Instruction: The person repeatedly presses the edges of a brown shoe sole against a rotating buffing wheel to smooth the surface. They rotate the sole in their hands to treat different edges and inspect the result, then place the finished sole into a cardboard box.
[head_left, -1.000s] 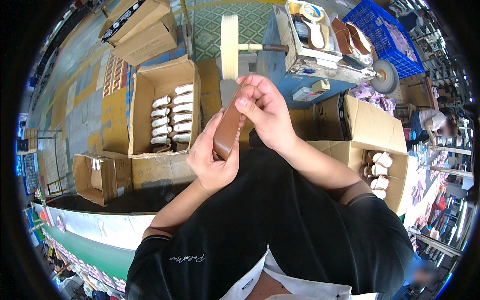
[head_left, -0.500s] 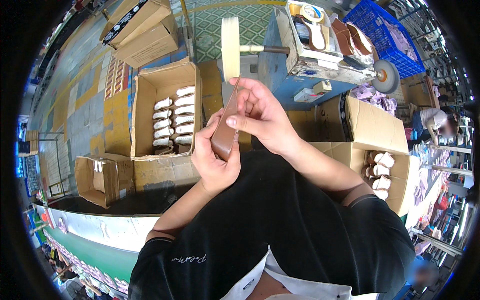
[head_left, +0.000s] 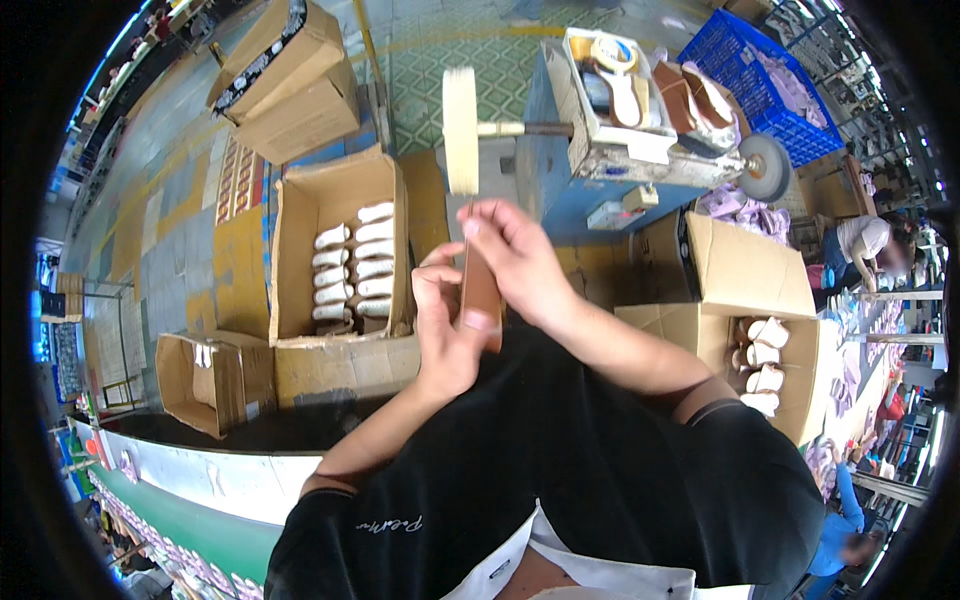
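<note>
Centrally, left hand [head_left: 445, 325] and right hand [head_left: 515, 262] both clasp brown sole piece [head_left: 481, 290], upright, top end just below buffing wheel [head_left: 460, 130], seemingly ready for buffing; open carton of white pieces [head_left: 345, 255] left of centre.

An open cardboard box [head_left: 335, 250] holds rows of white shoe parts; a round buffing wheel [head_left: 460, 130] juts from a blue machine [head_left: 580, 190]; a blue crate [head_left: 770, 75] stands beyond; another open carton [head_left: 770, 330] sits right.
</note>
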